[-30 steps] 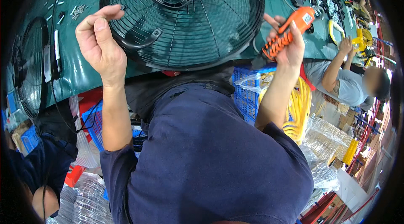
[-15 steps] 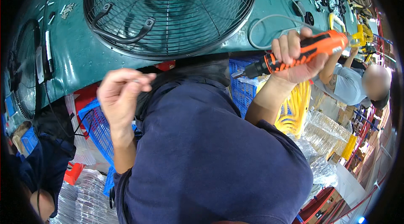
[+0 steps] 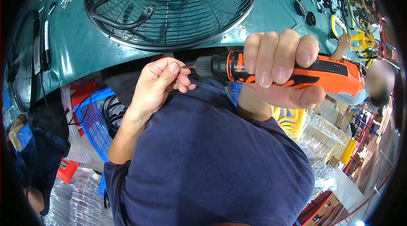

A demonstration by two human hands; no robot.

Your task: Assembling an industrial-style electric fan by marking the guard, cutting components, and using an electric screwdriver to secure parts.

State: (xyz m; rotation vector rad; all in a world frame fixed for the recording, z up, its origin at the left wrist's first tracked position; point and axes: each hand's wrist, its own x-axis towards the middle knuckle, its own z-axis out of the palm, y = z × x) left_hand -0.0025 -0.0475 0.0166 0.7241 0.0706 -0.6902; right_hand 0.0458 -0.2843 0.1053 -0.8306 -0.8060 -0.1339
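Observation:
My right hand (image 3: 282,67) is wrapped round an orange and black electric screwdriver (image 3: 330,72), held level in front of my body with its bit pointing left. Thumb and forefinger of my left hand (image 3: 159,79) pinch a small screw (image 3: 182,68) at the tip of the bit; the fingers hide most of it. Just beyond both hands, a large round black fan grille (image 3: 182,26) lies on the green table (image 3: 70,58). A curved black handle (image 3: 121,24) is fixed to the grille's near left side.
Loose screws (image 3: 67,0) lie at the table's left, near another fan (image 3: 23,62). Black round parts (image 3: 311,18) sit at the far right. Below the table edge are a blue crate (image 3: 91,128) and yellow tubing (image 3: 290,122). A co-worker's hand (image 3: 344,40) shows at right.
The screwdriver has moved left and nearer the camera, and my left hand has moved right. The bit now meets the screw in my left fingers.

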